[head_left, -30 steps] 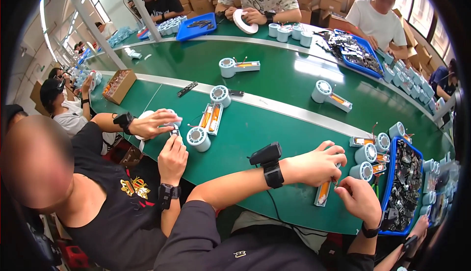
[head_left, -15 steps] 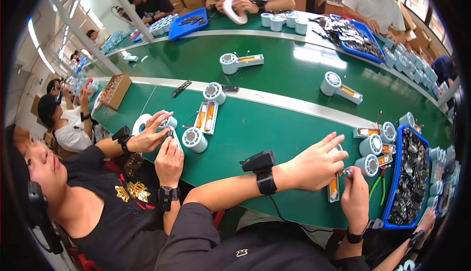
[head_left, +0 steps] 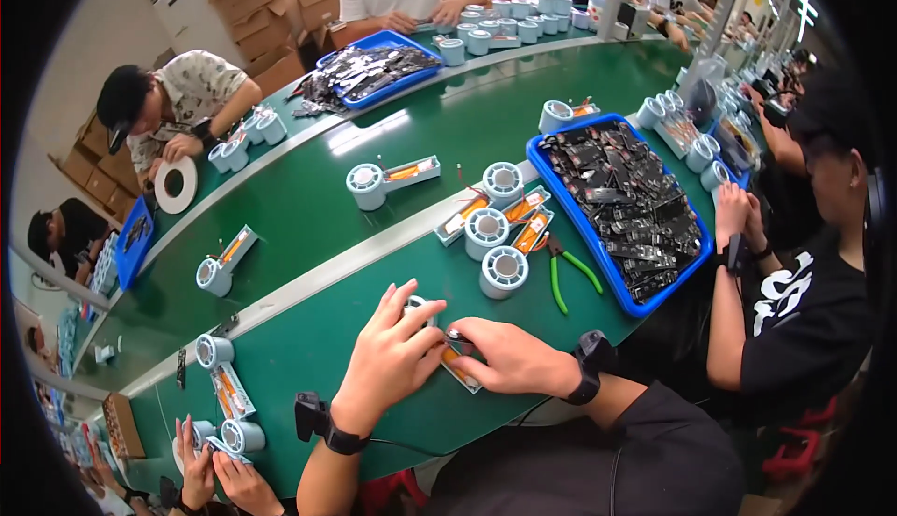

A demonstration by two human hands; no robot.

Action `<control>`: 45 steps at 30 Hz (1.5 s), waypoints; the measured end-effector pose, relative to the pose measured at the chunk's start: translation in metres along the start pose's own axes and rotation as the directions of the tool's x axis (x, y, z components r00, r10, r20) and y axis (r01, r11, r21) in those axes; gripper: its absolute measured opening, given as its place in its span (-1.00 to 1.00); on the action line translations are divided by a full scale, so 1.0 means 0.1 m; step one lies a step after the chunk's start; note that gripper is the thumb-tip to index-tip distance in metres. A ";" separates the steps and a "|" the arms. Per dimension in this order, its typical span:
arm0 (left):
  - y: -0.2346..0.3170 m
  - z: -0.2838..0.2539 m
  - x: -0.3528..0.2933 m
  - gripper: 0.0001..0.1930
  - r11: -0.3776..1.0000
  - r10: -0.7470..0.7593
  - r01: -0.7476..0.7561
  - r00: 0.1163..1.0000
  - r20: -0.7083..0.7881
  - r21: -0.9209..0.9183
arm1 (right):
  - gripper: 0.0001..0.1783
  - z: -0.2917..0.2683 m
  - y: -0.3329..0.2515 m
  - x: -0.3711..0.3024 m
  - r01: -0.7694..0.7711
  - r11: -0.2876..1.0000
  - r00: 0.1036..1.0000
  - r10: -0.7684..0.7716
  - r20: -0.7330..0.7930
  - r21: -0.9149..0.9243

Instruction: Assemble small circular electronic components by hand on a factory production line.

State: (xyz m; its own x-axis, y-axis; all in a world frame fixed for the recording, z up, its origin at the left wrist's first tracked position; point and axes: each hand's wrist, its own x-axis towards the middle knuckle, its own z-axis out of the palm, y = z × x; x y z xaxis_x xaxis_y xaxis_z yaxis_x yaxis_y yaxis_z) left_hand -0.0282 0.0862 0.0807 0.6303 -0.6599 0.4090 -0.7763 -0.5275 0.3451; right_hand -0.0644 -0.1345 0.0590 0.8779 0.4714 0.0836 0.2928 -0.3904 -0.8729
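Both my hands work over one light-blue handheld fan body, whose open handle (head_left: pixel 462 372) shows an orange battery. My left hand (head_left: pixel 385 362) grips it with thumb and forefinger near the round head (head_left: pixel 420 310), while its other fingers stretch over that head. From the right side, my right hand (head_left: pixel 519 357) closes its thumb and forefinger on a small dark part (head_left: pixel 456 336) at the top of the handle; the fingertips hide most of that part. Beyond my hands stand several similar fan bodies (head_left: pixel 505 271) with orange batteries in their handles.
Green-handled pliers (head_left: pixel 573 278) lie beside a blue tray (head_left: pixel 638 308) heaped with black parts. More fan bodies (head_left: pixel 369 186) stand on the green belt (head_left: pixel 308 226) past a metal rail. Co-workers sit left, right and across; one handles a fan (head_left: pixel 220 446) at lower left.
My view has swung to the right, bringing the tray and the right-hand co-worker further in. My hands stay at the same fan body, and my right hand now reaches across its handle.
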 end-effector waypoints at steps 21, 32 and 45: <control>0.00 0.32 -0.29 -0.91 0.979 -0.049 0.105 0.952 -0.302 0.173 | -0.65 0.21 0.18 0.02 -0.105 0.994 0.991 0.106 -0.077 0.008; -0.07 0.15 -0.40 -0.87 0.968 -0.033 0.088 0.973 -0.227 0.236 | -0.64 0.31 0.18 0.13 -0.057 0.998 0.990 0.054 -0.128 -0.023; -0.40 0.47 -0.31 -0.84 0.962 0.190 -0.050 0.828 -0.527 0.268 | -0.65 0.10 0.21 0.11 -0.221 0.975 0.953 0.211 -0.216 -0.022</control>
State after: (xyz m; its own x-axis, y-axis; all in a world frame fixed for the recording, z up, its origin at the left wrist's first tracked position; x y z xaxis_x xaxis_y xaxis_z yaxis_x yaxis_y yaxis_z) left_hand -0.0172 0.1026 0.0147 0.3813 -0.3649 0.8494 -0.7818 -0.6177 0.0855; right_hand -0.0528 -0.1298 0.0367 0.9806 0.1958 -0.0009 0.0994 -0.5020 -0.8591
